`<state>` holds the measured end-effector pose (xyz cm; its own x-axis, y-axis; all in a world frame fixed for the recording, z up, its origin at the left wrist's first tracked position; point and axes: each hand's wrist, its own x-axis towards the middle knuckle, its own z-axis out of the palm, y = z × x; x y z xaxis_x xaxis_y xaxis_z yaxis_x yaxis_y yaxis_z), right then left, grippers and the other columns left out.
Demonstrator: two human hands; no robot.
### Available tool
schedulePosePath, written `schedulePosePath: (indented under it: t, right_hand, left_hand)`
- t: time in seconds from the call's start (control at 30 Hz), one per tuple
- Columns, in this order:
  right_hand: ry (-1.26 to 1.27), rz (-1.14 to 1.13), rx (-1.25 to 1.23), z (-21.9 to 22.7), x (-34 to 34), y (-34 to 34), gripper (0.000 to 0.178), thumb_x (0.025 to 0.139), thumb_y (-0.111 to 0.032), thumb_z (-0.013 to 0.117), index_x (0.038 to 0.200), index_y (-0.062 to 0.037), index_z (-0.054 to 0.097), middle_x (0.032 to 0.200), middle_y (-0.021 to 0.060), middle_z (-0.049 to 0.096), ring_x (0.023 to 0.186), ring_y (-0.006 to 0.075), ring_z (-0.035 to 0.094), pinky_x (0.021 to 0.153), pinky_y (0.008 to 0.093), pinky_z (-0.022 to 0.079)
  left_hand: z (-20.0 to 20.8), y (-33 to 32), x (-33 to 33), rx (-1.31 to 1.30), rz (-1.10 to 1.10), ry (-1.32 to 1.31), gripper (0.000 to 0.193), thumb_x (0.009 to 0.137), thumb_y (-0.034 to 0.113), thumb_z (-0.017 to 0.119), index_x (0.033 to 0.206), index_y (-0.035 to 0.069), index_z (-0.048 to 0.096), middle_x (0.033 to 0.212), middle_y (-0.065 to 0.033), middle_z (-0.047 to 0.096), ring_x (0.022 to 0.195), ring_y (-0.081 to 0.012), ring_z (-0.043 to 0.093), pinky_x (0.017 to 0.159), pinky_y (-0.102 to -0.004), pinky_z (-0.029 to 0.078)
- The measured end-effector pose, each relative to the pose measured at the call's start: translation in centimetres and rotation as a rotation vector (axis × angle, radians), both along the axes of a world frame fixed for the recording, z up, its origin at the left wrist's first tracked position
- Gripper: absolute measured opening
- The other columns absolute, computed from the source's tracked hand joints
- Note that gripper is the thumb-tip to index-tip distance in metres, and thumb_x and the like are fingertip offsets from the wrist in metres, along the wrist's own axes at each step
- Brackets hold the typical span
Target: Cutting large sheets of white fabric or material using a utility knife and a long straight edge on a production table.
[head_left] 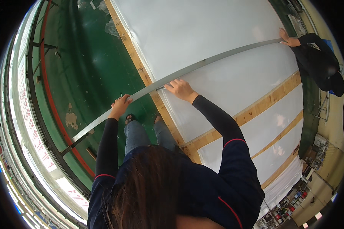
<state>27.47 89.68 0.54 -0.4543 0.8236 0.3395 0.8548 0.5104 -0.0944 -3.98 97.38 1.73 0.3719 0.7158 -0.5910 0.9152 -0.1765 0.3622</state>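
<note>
A long flat metal straightedge (210,60) runs slantwise across a white sheet (187,34), its left end jutting past the wooden edge over the green floor. My left hand (120,106) is closed around that overhanging part. Resting just below the straightedge, near the sheet's left edge, my right hand (181,90) has its fingers bent around a slim pointed tool (161,88). Only the tool's tip shows, so its exact kind is unclear. At the far right, another person's hand (289,39) touches the straightedge's other end.
Wooden boards (265,102) lie along and across the white surface. The other person (323,63), in dark clothes, leans in from the right. A red rail (49,91) curves along the left side of the green floor (90,65). Cluttered shelves (286,204) stand at lower right.
</note>
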Motion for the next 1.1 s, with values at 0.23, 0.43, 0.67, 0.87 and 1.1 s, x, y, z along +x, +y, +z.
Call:
schedulePosePath:
  t: [0.23,0.43,0.67,0.87,1.1]
  right_hand:
    - [-0.149,-0.132,0.060,-0.1,-1.5,-0.5,0.005,0.072,-0.013,0.053,0.076,-0.0104,0.052,0.066,0.0006,0.046,0.063,0.0129,0.049,0.049,0.0237,0.040]
    - [-0.145,-0.138,0.046,-0.7,-0.9,-0.5,0.005,0.074,-0.014,0.052,0.077,-0.0110,0.051,0.068,0.0005,0.045,0.063,0.0132,0.048,0.048,0.0237,0.039]
    - [-0.251,-0.196,-0.050,-0.9,-1.7,-0.4,0.005,0.073,-0.013,0.052,0.071,-0.0114,0.047,0.062,0.0028,0.049,0.057,0.0154,0.052,0.045,0.0252,0.041]
    - [-0.293,-0.182,-0.083,-0.4,0.6,-0.1,0.006,0.072,-0.013,0.052,0.070,-0.0114,0.047,0.058,0.0037,0.051,0.053,0.0160,0.053,0.045,0.0259,0.043]
    - [-0.418,-0.245,-0.107,0.1,5.6,-0.3,0.005,0.073,-0.013,0.053,0.074,-0.0105,0.049,0.060,0.0044,0.052,0.054,0.0162,0.054,0.045,0.0267,0.044]
  left_hand:
    - [-0.1,0.0,-0.4,-0.008,0.016,-0.010,0.039,0.085,0.042,0.044,0.115,0.018,0.048,0.094,-0.0075,0.058,0.096,-0.0261,0.053,0.078,-0.0425,0.033]
    - [0.3,0.0,0.1,-0.004,0.003,-0.001,0.040,0.085,0.043,0.043,0.116,0.017,0.047,0.097,-0.0079,0.057,0.100,-0.0270,0.051,0.079,-0.0436,0.033]
    - [-0.5,0.1,-0.5,-0.012,0.025,-0.052,0.039,0.084,0.045,0.044,0.114,0.021,0.049,0.095,-0.0092,0.057,0.097,-0.0308,0.051,0.079,-0.0473,0.032]
    - [-0.5,0.0,-0.2,-0.008,0.022,-0.025,0.039,0.084,0.045,0.044,0.114,0.021,0.049,0.095,-0.0088,0.057,0.097,-0.0302,0.050,0.079,-0.0466,0.032]
    - [-0.1,0.1,-0.1,-0.005,-0.001,-0.017,0.039,0.086,0.042,0.043,0.116,0.018,0.048,0.099,-0.0084,0.058,0.099,-0.0277,0.052,0.080,-0.0437,0.033]
